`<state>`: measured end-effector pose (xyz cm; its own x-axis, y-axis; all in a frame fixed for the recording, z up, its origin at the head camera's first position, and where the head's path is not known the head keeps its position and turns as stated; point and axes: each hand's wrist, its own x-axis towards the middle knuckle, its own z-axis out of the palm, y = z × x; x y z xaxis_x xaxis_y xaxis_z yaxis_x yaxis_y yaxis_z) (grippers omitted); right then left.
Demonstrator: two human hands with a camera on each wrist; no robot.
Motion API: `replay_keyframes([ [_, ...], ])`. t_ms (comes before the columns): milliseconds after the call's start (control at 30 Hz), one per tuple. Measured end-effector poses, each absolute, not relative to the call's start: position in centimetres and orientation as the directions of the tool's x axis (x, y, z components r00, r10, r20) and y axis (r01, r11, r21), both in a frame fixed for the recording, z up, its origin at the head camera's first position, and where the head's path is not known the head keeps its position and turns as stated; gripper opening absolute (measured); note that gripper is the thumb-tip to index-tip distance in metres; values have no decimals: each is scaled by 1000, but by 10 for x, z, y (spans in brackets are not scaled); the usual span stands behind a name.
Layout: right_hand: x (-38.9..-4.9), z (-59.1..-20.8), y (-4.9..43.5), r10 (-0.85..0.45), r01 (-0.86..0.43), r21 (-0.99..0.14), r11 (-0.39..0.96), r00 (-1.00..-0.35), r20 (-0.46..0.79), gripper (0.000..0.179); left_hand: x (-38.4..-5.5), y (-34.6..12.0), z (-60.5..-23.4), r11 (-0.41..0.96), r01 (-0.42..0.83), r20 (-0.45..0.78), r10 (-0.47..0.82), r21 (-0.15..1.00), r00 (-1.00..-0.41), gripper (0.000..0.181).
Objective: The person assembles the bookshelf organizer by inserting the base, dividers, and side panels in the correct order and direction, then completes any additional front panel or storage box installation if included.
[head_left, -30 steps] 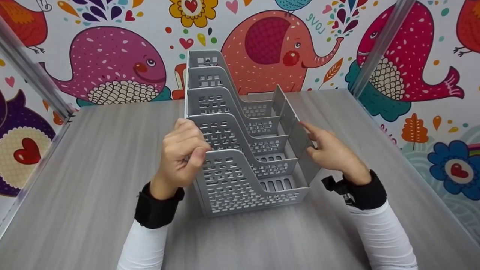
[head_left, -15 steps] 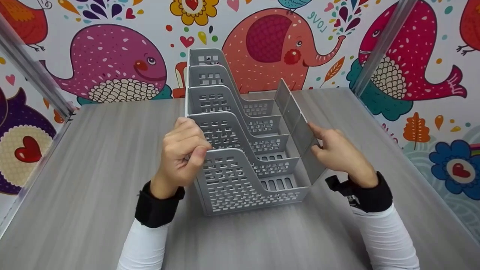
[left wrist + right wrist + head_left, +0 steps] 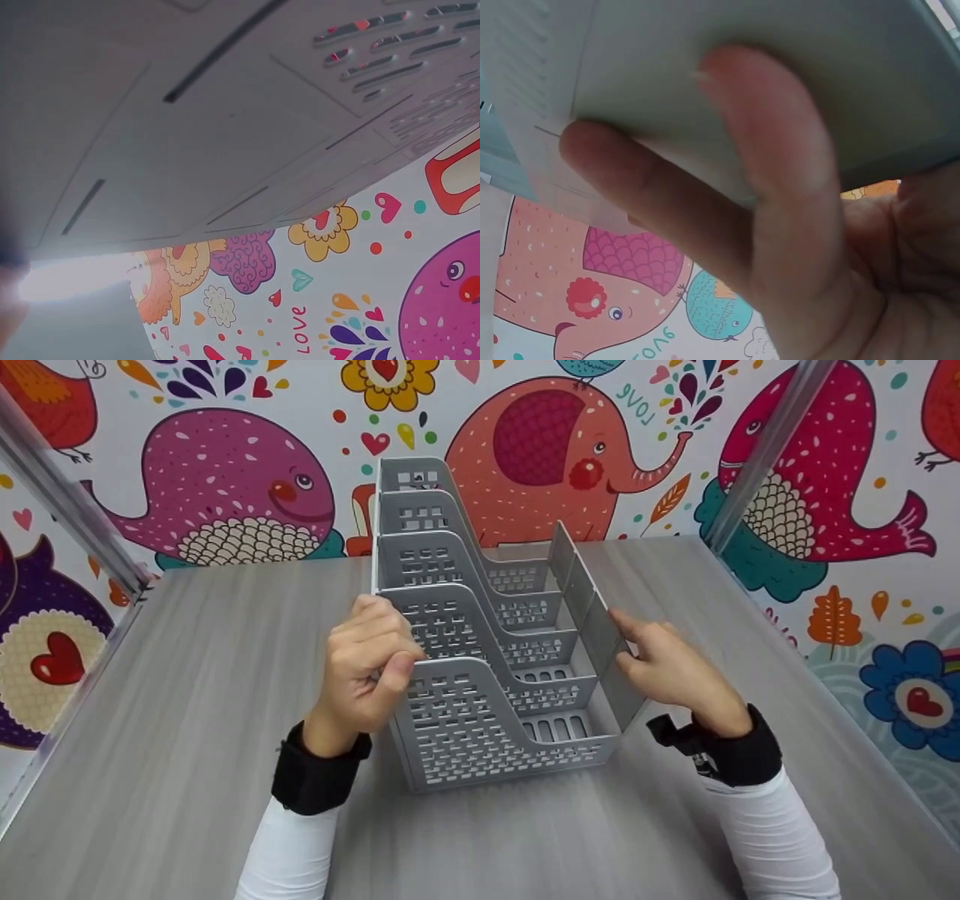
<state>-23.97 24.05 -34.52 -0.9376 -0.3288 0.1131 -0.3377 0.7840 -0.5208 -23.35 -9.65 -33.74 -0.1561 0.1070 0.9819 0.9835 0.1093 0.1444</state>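
Note:
A grey plastic desk file organizer (image 3: 465, 735) with several stepped, perforated compartments stands upright on the table in the head view. My left hand (image 3: 367, 667) grips its tall left side near the front, fingers curled over the upper edge. On its low right side, a grey flap (image 3: 589, 615) leans outward, with a gap at the far compartments. My right hand (image 3: 671, 667) touches the flap's outer face with extended index finger and thumb. In the right wrist view, that thumb (image 3: 780, 142) and index finger (image 3: 652, 180) lie against the smooth panel. The left wrist view shows the slotted outer wall (image 3: 202, 157).
The organizer stands on a grey wood-grain table (image 3: 210, 675). Behind it rises a wall (image 3: 525, 442) printed with cartoon animals. Metal posts (image 3: 765, 457) stand at the back corners. Black straps (image 3: 319, 769) circle both wrists.
The flap and my right hand swung outward to the right by half a second ago, then came slightly back inward. My left hand keeps its grip, and the organizer stays in place.

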Motion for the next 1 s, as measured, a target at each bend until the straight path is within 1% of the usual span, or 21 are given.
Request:
replay_keyframes([
  [200,-240,-344,242,-356,-348,-533,771,-930,91,60,-233,-95,-338,102,984,984,94,144,-153,47],
  [433,-241,-345,244,-409,-389,-518,761,-909,83,61,-233,-95,-339,103,984,984,89,146,-155,47],
  [600,-244,-346,246,-420,-398,-513,760,-904,78,61,-232,-95,-340,101,984,984,86,149,-158,47],
  [1000,-245,-347,246,-409,-362,-527,769,-912,30,59,-235,-93,-339,61,989,988,61,137,-141,47],
])
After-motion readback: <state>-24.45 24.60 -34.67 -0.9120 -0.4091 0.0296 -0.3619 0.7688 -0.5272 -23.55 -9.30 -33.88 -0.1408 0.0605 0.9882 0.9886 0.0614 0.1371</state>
